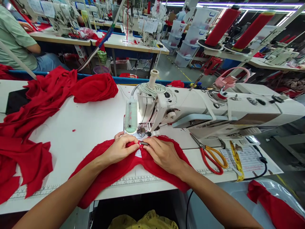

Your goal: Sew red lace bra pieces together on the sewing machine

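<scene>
A red lace bra piece [105,168] lies across the front of the sewing machine table, its two cups spread to either side. At its narrow middle, my left hand [121,148] pinches the lace between thumb and fingers. My right hand [162,152] is closed around a small metal tool [144,143], whose tip touches the lace beside my left fingertips. Most of that tool is hidden in my palm, so its exact kind does not show. Just behind both hands is the needle area of the white sewing machine [190,101], with the lamp [131,114] lit.
Red fabric pieces [38,101] are heaped on the left. To the right lie red-and-yellow-handled scissors [212,159], a yellow tape measure [236,160] and a paper sheet [250,159]. A grey-blue tub [214,203] stands below the table. A co-worker [19,41] sits at the far left.
</scene>
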{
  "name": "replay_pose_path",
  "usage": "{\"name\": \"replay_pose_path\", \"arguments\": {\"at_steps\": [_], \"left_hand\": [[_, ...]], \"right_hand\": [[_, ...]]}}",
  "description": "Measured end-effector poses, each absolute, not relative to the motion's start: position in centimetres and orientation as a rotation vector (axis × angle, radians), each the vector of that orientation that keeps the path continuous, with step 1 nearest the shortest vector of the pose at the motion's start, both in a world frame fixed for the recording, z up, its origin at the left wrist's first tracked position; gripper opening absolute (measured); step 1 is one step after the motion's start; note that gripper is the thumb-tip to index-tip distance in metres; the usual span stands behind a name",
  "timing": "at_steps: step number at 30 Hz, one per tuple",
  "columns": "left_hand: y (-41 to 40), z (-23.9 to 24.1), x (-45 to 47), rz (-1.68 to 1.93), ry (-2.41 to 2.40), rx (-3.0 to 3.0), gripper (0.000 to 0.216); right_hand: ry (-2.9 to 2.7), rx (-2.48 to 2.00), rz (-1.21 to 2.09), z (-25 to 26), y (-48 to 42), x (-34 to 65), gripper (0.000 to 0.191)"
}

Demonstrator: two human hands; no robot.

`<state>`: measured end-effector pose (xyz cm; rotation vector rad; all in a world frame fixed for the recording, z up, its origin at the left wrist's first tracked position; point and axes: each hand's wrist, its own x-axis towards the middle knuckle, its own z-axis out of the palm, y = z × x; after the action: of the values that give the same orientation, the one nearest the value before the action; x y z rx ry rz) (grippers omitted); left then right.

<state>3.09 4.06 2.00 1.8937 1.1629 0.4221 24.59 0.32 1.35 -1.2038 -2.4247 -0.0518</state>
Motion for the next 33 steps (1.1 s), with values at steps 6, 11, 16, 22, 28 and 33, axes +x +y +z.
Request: {"name": "replay_pose_path", "arguments": {"at_steps": [6, 11, 16, 22, 28, 33], "left_hand": [[4.1, 1.8, 3.1, 0.427, 1.149, 1.886, 0.029], [4.2, 1.5, 3.1, 0.437, 1.156, 1.899, 0.029], [4.1, 1.6, 3.2, 0.432, 1.157, 1.898, 0.029], [4.1, 1.9, 3.2, 0.422, 1.157, 1.888, 0.029], [4.1, 2.1, 3.1, 0.425, 1.143, 1.874, 0.029], [4.1, 1.9, 3.2, 0.436, 1.139, 1.889, 0.029]], "right_hand": [[-2.553, -1.050, -0.377, 2.0, 0.6, 24.8, 0.027], [-2.608, -1.028, -0.384, 2.4, 0.7, 24.7, 0.028], [-2.598, -1.105, -0.324, 2.0, 0.8, 24.7, 0.030], [-2.571, -0.991, -0.461, 1.9, 0.9, 25.0, 0.029], [-2.559, -1.023, -0.360, 1.5, 1.0, 25.3, 0.029], [-2.517, -1.068, -0.274, 1.2, 1.2, 25.3, 0.024]]}}
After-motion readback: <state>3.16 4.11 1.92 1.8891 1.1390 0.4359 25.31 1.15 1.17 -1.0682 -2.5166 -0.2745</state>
